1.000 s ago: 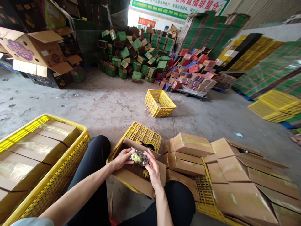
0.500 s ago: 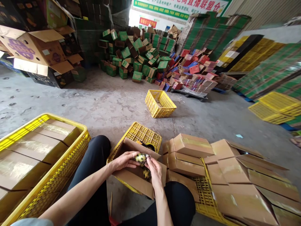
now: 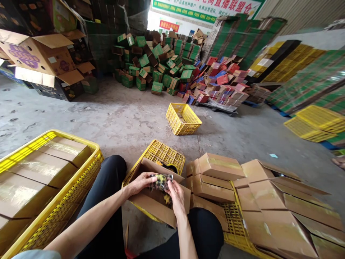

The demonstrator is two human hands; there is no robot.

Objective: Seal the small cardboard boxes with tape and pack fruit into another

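Over an open cardboard box [image 3: 159, 210] between my knees, both hands hold a yellow-green piece, likely fruit [image 3: 161, 181], in a shiny clear wrapper with dark blotches. My left hand [image 3: 142, 182] grips its left end, thumb on top. The fingers of my right hand [image 3: 175, 194] pinch the wrapper's right end. More yellow-and-dark pieces [image 3: 167, 199] lie below in the box, partly hidden by my hands. The box rests on an upturned yellow plastic crate [image 3: 165, 153]. A black-and-orange round thing [image 3: 171, 167], perhaps a tape dispenser, sits behind the box's far flap.
A yellow crate [image 3: 100, 149] of taped cartons stands at my left. Cartons [image 3: 221, 167] are stacked at my right, partly on another yellow crate [image 3: 234, 216]. Ahead on the concrete floor stands a yellow basket [image 3: 185, 127]. Heaps of green boxes [image 3: 157, 87] and red boxes [image 3: 222, 79] lie farther back.
The wrapped piece has turned in my fingers, and more of its clear, dark-marked wrapper shows, spread between both hands. My hands have stayed over the box.
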